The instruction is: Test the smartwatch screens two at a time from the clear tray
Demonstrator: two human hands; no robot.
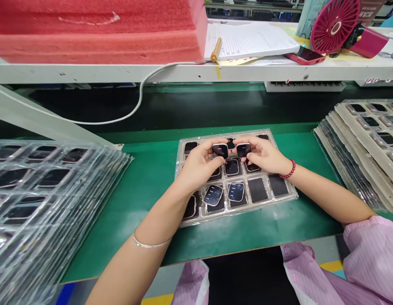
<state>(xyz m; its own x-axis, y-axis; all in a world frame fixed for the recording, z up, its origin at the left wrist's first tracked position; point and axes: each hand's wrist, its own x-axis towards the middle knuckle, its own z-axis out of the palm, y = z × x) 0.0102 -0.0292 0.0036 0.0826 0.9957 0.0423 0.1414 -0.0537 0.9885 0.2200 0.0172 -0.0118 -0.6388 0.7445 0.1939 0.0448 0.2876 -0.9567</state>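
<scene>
A clear plastic tray (pixel 243 208) lies on the green mat, with dark watch faces in several of its pockets. Above its back rows, my left hand (pixel 201 163) pinches one square watch (pixel 219 151) between thumb and fingers. My right hand (pixel 263 154) grips a second watch (pixel 243 150) close beside it. Small text shows on both held screens. In the front row, two watches with lit screens, one tilted (pixel 213 195) and one more upright (pixel 236 192), rest on their pockets. Two front pockets at the right hold only dark pads (pixel 257 189).
Stacked trays of watches stand at the left (pixel 97 186) and right (pixel 345 148). A white shelf (pixel 120 74) crosses behind, bearing red foam (pixel 97 34), papers (pixel 247 38), a phone (pixel 306 56) and a pink fan (pixel 336 27). A white cable (pixel 140 91) hangs down from it.
</scene>
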